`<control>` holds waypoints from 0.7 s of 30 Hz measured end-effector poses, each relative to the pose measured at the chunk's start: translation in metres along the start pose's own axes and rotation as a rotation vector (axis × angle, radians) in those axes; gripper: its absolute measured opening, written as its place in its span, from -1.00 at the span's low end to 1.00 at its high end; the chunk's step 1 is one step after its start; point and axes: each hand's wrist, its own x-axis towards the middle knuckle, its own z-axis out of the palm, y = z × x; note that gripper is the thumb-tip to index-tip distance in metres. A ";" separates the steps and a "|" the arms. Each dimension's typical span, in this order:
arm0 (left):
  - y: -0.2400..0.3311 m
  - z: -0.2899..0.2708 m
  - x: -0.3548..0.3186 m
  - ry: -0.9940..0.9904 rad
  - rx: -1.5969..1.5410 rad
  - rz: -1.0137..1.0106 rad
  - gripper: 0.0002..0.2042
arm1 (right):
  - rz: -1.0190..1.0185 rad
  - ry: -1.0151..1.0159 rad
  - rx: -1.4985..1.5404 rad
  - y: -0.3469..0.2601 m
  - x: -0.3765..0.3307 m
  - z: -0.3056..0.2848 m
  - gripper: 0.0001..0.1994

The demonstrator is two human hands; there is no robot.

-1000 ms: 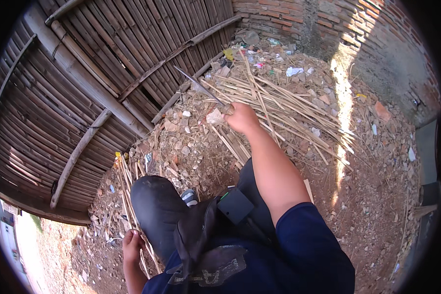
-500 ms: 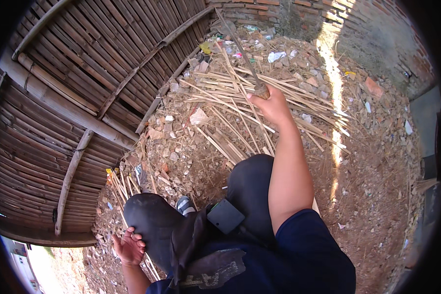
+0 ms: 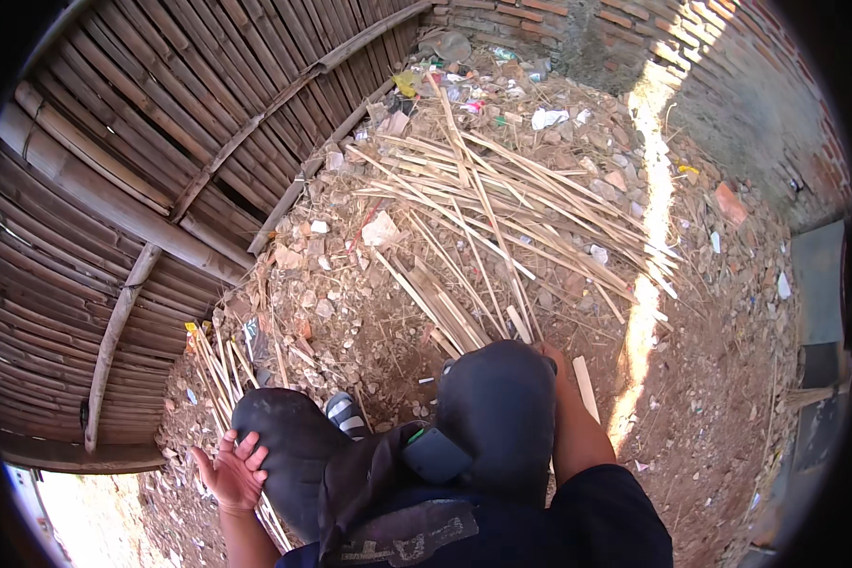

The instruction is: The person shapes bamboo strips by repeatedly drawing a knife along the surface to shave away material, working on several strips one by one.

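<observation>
Beside my left knee, my left hand [image 3: 234,473] is held palm up with its fingers apart and nothing in it. My right hand [image 3: 556,363] is down at the outer side of my right knee, which hides its fingers and whatever they may hold. Just ahead of that knee lie split bamboo strips [image 3: 445,305], some pointing toward my right hand. A single wider strip [image 3: 586,388] lies to the right of my right forearm. Another bundle of thin strips [image 3: 225,369] lies past my left knee.
A large loose pile of bamboo strips [image 3: 530,213] spreads over the stony dirt ahead. A bamboo slat wall [image 3: 114,218] stands on the left, a brick wall [image 3: 729,114] at the back right. Plastic litter [image 3: 551,118] is scattered near the far corner. A dark phone-like object [image 3: 435,454] rests on my lap.
My right hand, which held a long-bladed knife up over the strip pile, has dropped back beside my right knee. The knife is out of sight. My left hand's fingers have spread wider.
</observation>
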 end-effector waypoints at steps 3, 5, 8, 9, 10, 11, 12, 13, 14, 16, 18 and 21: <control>-0.001 0.002 0.007 -0.010 0.020 -0.008 -0.19 | 0.058 -0.068 -0.016 0.001 0.010 0.009 -0.54; -0.004 0.004 -0.005 0.063 0.034 0.024 -0.22 | 0.048 -0.169 -0.023 -0.025 0.018 0.017 -0.54; 0.005 -0.006 -0.008 0.148 -0.010 -0.027 -0.29 | -0.218 -0.025 -0.194 -0.068 0.031 0.008 -0.49; 0.005 -0.010 -0.006 0.163 -0.054 -0.071 -0.34 | -0.222 -0.044 -0.186 -0.069 0.042 0.006 -0.45; 0.008 -0.005 0.005 0.153 -0.034 -0.122 -0.39 | -0.254 -0.008 -0.238 -0.056 0.055 0.003 -0.43; 0.009 -0.004 0.016 0.132 -0.038 -0.142 -0.39 | -0.324 0.038 -0.347 -0.042 0.065 0.003 -0.47; 0.009 -0.005 0.021 0.125 -0.041 -0.171 -0.38 | -0.366 0.031 -0.361 -0.036 0.080 0.003 -0.47; 0.009 -0.008 0.024 0.106 -0.055 -0.178 -0.39 | -0.277 -0.063 -0.256 -0.026 0.092 0.005 -0.49; 0.009 -0.006 0.019 0.105 -0.068 -0.174 -0.40 | -0.170 -0.181 -0.146 -0.026 0.090 0.017 -0.50; 0.006 -0.009 0.012 0.108 -0.085 -0.145 -0.40 | -0.023 -0.275 -0.155 -0.030 0.096 0.030 -0.45; 0.007 -0.009 0.004 0.125 -0.093 -0.127 -0.40 | 0.136 -0.350 -0.167 -0.034 0.090 0.043 -0.39; 0.006 -0.011 0.013 0.099 -0.098 -0.156 -0.40 | 0.054 -0.312 -0.384 0.022 0.092 0.048 -0.33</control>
